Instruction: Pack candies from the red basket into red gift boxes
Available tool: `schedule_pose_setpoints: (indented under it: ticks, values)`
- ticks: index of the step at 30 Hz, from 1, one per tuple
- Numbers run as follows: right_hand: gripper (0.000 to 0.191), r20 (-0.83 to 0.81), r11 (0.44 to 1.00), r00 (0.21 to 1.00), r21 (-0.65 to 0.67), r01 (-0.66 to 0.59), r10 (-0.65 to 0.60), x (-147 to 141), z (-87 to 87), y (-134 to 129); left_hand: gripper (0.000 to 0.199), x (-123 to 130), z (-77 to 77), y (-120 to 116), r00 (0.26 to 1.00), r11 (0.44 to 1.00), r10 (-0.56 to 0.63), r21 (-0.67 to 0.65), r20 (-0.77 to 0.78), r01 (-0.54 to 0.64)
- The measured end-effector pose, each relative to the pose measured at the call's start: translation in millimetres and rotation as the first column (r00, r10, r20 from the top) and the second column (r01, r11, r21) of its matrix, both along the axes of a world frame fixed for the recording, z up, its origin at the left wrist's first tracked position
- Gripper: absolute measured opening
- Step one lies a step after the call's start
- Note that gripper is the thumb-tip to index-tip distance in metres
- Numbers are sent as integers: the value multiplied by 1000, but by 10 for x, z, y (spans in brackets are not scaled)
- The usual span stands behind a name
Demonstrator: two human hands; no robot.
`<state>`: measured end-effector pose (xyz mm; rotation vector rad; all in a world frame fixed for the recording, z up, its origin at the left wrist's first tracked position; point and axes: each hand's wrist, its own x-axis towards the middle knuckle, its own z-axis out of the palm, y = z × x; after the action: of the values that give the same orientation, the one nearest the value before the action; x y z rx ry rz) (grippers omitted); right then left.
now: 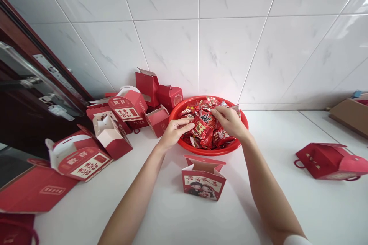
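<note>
A red plastic basket [212, 152] full of wrapped candies stands against the tiled wall. Inside its left part, my left hand [176, 132] pinches the edge of a red candy packet [201, 129] with gold lettering. My right hand [230, 121] reaches in from the right, its thumb and fingers closed at a red candy packet [206, 118] with black lettering. Just in front of the basket, between my forearms, a small red gift box [203, 185] stands upright with its top open. Two cartoon figures are printed on its front; its inside is mostly hidden.
Several red gift boxes [126, 109] crowd the left side of the white counter [161, 214], some with open tops. A red box with a cord handle [324, 160] lies to the right. Beyond it is a brown cardboard box [349, 116]. A dark door [37, 84] borders the left.
</note>
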<state>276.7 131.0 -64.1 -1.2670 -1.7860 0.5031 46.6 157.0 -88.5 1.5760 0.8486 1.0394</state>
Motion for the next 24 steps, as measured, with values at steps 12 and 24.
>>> schedule_pose_setpoints:
  ticks: [12,24]
  values:
    - [36,-154,990,981,-62,-126,115,-131,-44,-19,36,7,-99,26,985,987,158,-24,64,-157]
    - [47,-377,972,920,-153,-179,110,-278,-65,-10,44,7,-97,52,977,989,137,-73,163,-127]
